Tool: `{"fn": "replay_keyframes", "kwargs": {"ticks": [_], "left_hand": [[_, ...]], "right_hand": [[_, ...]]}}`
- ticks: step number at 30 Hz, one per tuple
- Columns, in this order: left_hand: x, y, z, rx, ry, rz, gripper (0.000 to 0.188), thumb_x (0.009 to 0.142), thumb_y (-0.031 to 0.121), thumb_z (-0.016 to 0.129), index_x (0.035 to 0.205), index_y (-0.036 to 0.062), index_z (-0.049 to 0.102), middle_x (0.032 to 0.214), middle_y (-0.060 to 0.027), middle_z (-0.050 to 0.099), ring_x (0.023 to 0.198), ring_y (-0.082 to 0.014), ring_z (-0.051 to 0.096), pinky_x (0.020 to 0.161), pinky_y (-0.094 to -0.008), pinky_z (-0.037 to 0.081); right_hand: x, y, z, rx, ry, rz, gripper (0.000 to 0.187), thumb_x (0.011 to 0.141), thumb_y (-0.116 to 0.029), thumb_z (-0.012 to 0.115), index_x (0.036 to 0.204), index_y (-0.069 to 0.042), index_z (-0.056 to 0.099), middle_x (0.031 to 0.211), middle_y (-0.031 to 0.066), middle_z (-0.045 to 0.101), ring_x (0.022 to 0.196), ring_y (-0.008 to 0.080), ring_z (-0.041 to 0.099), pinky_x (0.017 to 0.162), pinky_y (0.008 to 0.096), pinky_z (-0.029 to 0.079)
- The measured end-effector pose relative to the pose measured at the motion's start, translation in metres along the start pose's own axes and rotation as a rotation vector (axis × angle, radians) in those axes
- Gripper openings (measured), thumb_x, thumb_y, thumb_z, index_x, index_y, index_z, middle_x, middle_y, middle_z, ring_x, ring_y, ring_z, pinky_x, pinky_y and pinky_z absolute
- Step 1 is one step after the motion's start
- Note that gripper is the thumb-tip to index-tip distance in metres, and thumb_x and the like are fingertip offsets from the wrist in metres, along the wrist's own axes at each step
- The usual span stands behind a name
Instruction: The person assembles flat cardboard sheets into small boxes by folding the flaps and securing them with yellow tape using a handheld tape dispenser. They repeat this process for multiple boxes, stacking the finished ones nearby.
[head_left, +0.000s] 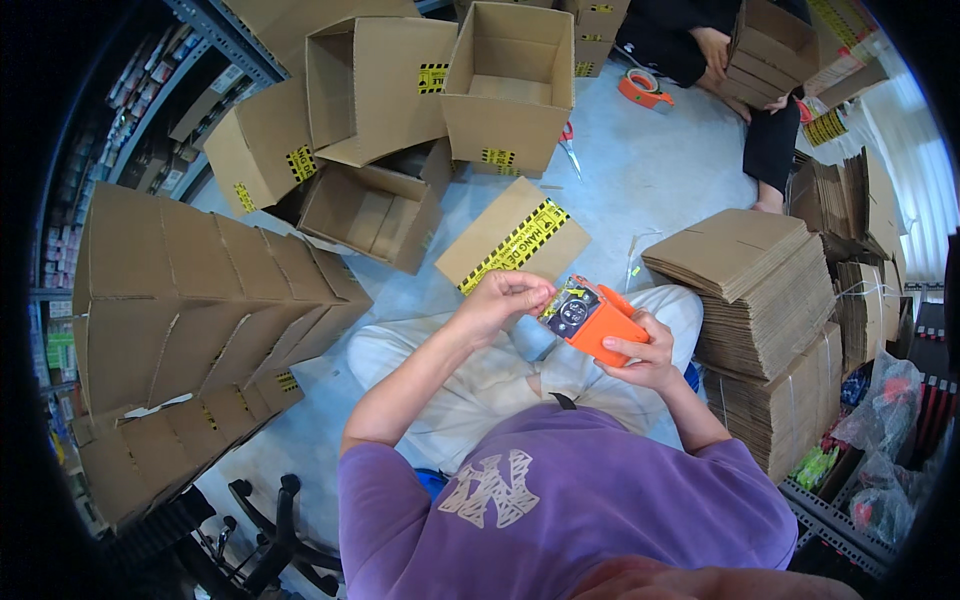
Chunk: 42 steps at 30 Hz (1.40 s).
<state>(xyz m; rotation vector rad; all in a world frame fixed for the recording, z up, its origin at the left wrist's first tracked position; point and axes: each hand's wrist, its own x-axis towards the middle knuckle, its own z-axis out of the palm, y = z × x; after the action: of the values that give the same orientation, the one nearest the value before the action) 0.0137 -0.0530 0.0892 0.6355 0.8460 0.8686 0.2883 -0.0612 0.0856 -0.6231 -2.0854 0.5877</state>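
My right hand (648,350) grips an orange tape dispenser (612,330) above my crossed legs. A roll of tape printed in yellow and black sits in the dispenser. At the dispenser's front end, my left hand (497,308) is closed in a pinch on the loose end of the packing tape (549,308). Just beyond my hands, a closed flat-topped cardboard box (560,252) lies on the floor with a yellow-and-black tape strip across it.
Open cardboard boxes (395,80) cluster ahead, and taped boxes (190,290) line the left. Flattened cardboard (745,255) is stacked at right. Red-handled scissors (570,150) and another orange dispenser (643,90) lie on the floor. A co-worker's hand (712,50) touches a box at far right.
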Motion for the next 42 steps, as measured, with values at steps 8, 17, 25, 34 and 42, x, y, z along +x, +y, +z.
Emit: {"fn": "replay_keyframes", "kwargs": {"ticks": [8,17,25,34,42], "left_hand": [[0.006,0.007,-0.012,-0.078,-0.198,-0.157,0.027,0.089,0.024,0.069,0.105,0.0025,0.068,0.086,-0.0023,0.066,0.077,-0.0078,0.058,0.073,-0.0252,0.049],[0.04,0.0,-0.04,0.367,0.129,-0.112,0.024,0.088,0.021,0.068,0.093,-0.0021,0.072,0.084,-0.0067,0.07,0.069,-0.0107,0.064,0.063,-0.0243,0.051],[0.086,0.052,-0.118,0.904,0.744,0.253,0.021,0.083,0.021,0.071,0.083,-0.0001,0.073,0.07,-0.0088,0.069,0.062,-0.0129,0.064,0.06,-0.0273,0.05],[0.129,-0.017,-0.172,0.669,0.409,-0.085,0.029,0.08,0.02,0.073,0.101,0.0005,0.071,0.079,-0.0097,0.072,0.069,-0.0182,0.066,0.07,-0.0325,0.053],[0.111,0.035,-0.09,1.351,0.602,0.173,0.061,0.088,0.031,0.062,0.138,0.0007,0.044,0.142,-0.0211,0.044,0.128,-0.0398,0.044,0.102,-0.0461,0.042]], "right_hand": [[-0.006,-0.001,0.012,0.061,0.035,0.064,0.048,0.056,-0.012,0.086,0.101,-0.022,0.074,0.078,0.0023,0.055,0.064,0.0177,0.055,0.059,0.0292,0.045],[0.026,-0.019,0.017,-0.08,-0.117,0.299,0.056,0.058,-0.013,0.083,0.112,-0.016,0.071,0.07,0.0056,0.047,0.059,0.018,0.048,0.056,0.0289,0.043],[0.007,-0.036,-0.011,-0.109,-0.208,0.535,0.055,0.061,-0.013,0.08,0.116,-0.016,0.07,0.071,0.0068,0.047,0.062,0.0193,0.047,0.058,0.0304,0.042],[-0.041,0.017,0.03,-0.029,-0.137,0.525,0.056,0.064,-0.011,0.077,0.118,-0.02,0.068,0.078,0.0086,0.052,0.067,0.0227,0.054,0.064,0.0327,0.048],[-0.044,0.024,0.027,0.018,-0.145,0.582,0.056,0.067,-0.013,0.075,0.121,-0.024,0.066,0.095,0.0126,0.06,0.079,0.0294,0.061,0.07,0.0364,0.052]]}}
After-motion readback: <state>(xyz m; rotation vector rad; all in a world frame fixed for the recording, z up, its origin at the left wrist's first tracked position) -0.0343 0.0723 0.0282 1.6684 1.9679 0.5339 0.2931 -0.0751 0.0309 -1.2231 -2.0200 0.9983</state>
